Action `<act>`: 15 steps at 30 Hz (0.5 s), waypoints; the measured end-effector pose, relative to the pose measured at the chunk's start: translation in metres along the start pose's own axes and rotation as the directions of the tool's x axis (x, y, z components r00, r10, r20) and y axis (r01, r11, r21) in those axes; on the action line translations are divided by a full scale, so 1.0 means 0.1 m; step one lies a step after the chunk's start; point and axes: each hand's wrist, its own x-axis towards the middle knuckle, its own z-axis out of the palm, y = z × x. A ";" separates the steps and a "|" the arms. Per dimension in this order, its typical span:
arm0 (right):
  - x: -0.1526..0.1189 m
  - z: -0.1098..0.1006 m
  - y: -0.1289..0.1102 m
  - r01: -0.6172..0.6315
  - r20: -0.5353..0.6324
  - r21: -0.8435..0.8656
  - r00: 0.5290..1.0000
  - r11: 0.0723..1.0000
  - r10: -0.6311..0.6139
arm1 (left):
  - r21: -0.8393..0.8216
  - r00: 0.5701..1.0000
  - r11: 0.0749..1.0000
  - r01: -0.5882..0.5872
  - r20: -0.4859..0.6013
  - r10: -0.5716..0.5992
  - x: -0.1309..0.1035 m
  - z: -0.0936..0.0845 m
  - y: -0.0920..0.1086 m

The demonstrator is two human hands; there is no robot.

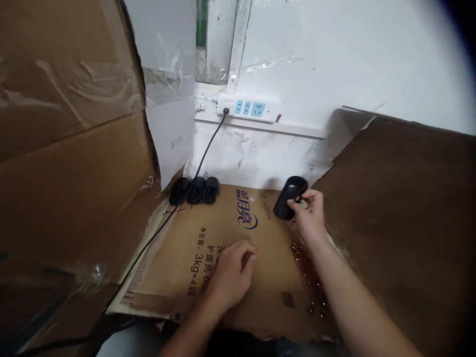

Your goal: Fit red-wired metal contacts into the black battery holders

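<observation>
My right hand pinches a dark, glossy plastic piece with rounded ends, somewhat blurred, with a touch of red at its right edge. It is raised near the back right of the cardboard sheet; its exact kind does not show. My left hand is above the middle of the printed cardboard, fingers curled in and thumb against them. Whatever those fingers may hold is hidden. At the back left, three black plastic pieces of similar rounded shape lie side by side.
A white power strip is on the back wall, with a black cable running from it across the left side. Cardboard walls rise at left and right. A dark red strip with several shiny bits lies beneath my right forearm.
</observation>
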 end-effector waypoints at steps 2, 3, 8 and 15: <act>-0.35 0.14 -0.21 -0.100 0.126 0.195 0.989 0.976 0.076 | -0.171 0.983 0.982 0.079 -0.150 -0.105 0.04 -0.07 0.02; -0.53 0.21 -0.32 -0.152 0.189 0.262 0.977 0.953 0.104 | -0.257 0.967 0.962 0.090 -0.208 -0.146 0.06 -0.11 0.03; -1.22 0.46 -0.63 -0.746 0.715 0.597 0.662 0.294 0.225 | -0.526 0.917 0.850 0.022 -0.328 -0.227 0.08 -0.37 0.14; -1.56 0.48 -0.57 -0.853 0.856 0.516 0.515 -0.073 0.038 | -0.502 0.959 0.858 0.107 -0.178 -0.223 -0.04 -0.62 0.29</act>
